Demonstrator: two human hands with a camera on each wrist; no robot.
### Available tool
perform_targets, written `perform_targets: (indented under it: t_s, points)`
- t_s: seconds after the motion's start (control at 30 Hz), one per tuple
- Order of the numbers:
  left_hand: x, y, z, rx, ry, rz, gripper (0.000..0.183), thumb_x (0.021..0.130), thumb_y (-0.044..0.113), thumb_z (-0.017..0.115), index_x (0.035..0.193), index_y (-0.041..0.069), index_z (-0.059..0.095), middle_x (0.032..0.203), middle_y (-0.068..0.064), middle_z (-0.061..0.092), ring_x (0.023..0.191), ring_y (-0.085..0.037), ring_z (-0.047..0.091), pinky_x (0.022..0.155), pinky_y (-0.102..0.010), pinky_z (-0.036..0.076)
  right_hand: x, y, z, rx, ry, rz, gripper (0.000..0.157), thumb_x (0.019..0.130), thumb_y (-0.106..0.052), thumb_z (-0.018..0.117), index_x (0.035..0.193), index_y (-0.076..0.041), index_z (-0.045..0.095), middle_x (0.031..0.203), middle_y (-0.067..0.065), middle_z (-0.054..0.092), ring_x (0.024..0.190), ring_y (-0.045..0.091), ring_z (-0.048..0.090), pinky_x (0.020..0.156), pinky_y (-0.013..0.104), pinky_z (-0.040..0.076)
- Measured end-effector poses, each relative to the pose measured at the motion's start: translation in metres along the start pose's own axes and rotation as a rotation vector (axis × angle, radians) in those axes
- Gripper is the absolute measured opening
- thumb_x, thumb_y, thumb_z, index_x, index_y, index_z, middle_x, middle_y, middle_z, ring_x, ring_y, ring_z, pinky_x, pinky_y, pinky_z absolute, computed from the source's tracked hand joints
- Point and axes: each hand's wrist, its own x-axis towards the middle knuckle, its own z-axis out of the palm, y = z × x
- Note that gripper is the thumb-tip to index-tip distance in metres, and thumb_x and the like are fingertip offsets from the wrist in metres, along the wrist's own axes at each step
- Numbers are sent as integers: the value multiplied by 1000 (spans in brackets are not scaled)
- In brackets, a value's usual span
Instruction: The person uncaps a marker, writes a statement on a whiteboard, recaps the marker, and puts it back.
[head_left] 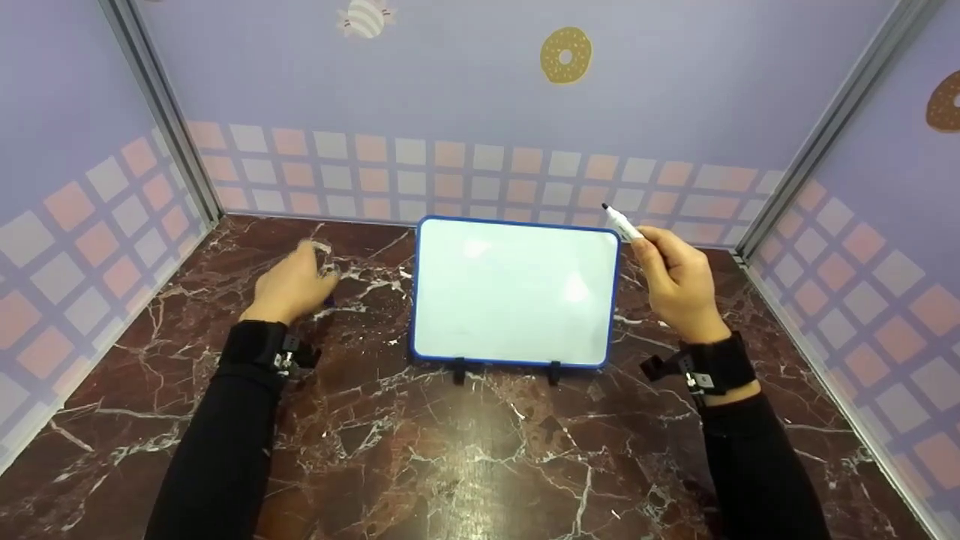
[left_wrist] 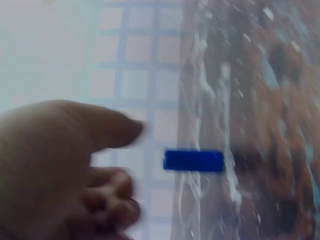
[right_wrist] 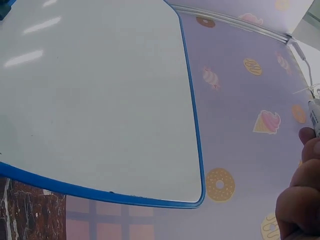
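My right hand (head_left: 682, 285) holds a white marker (head_left: 624, 223) between thumb and fingers, its dark tip pointing up and left. The marker is just beside the upper right corner of a blue-framed whiteboard (head_left: 517, 292). The board's face is blank, and it leans on a stand with two black feet (head_left: 459, 370). To the left, my left hand (head_left: 292, 285) hovers over the table, blurred, thumb apart from the loosely bent fingers. Just past those fingers stands a small blue block (left_wrist: 193, 160), mostly hidden behind the hand in the head view.
A dark red marbled tabletop (head_left: 360, 465) lies under everything. Lilac panels with pink and white squares close off the back (head_left: 480, 97) and both sides. Grey metal posts (head_left: 825, 127) stand at the corners.
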Motion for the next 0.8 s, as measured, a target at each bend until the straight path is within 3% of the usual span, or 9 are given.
perform_targets:
  t_s: [0.13, 0.23, 0.37, 0.47, 0.57, 0.63, 0.7, 0.8]
  points:
    - [3, 25, 8, -271, 171, 94, 68, 115, 44, 60, 162, -1, 40, 130, -22, 62, 116, -41, 63, 104, -61, 52, -1, 2, 1, -2, -10, -3, 16, 111, 4, 62, 116, 11, 76, 79, 13, 63, 63, 6, 47, 56, 17, 36]
    - [4, 47, 20, -572, 193, 159, 57, 118, 37, 57, 157, -2, 47, 130, -21, 62, 113, -32, 64, 99, -45, 58, -2, 5, 2, -2, -17, -14, 14, 110, 5, 63, 115, 11, 75, 78, 12, 63, 62, 6, 47, 55, 16, 36]
    - [4, 73, 38, -933, 74, 196, 49, 122, 31, 46, 153, -6, 47, 138, -24, 63, 118, -31, 69, 101, -43, 62, -4, 9, 2, -3, -19, -19, 15, 110, 6, 63, 115, 10, 76, 76, 10, 61, 61, 7, 46, 55, 17, 36]
    - [2, 87, 50, -1110, -46, 168, 55, 123, 36, 40, 157, -8, 43, 153, -29, 55, 138, -41, 61, 119, -57, 51, -4, 9, 2, -4, -19, -17, 15, 111, 5, 63, 115, 10, 76, 74, 10, 60, 61, 7, 47, 55, 17, 36]
    - [-1, 98, 61, -1206, -121, 100, 67, 122, 44, 37, 167, -6, 33, 171, -35, 34, 157, -49, 41, 130, -61, 34, -4, 9, 5, -2, -20, -13, 15, 109, 8, 64, 116, 9, 77, 75, 12, 62, 63, 6, 47, 56, 16, 37]
    - [-3, 103, 68, -1259, -168, 70, 74, 121, 49, 36, 172, -4, 26, 176, -34, 25, 161, -50, 32, 132, -61, 30, -4, 7, 7, -1, -25, -11, 15, 109, 8, 64, 117, 9, 77, 76, 13, 63, 64, 6, 48, 57, 16, 37]
    - [-5, 107, 75, -1315, -220, 53, 77, 121, 54, 35, 174, -1, 24, 175, -33, 28, 161, -48, 34, 131, -60, 32, -4, 7, 9, -5, -24, -8, 15, 109, 8, 64, 117, 9, 77, 77, 12, 63, 65, 6, 49, 58, 16, 37]
    - [-8, 110, 82, -1399, -306, 61, 76, 120, 58, 32, 173, 4, 30, 163, -28, 49, 149, -42, 49, 123, -58, 43, -4, 8, 12, -18, -20, -3, 15, 109, 7, 65, 117, 9, 77, 76, 8, 61, 64, 6, 47, 57, 16, 36]
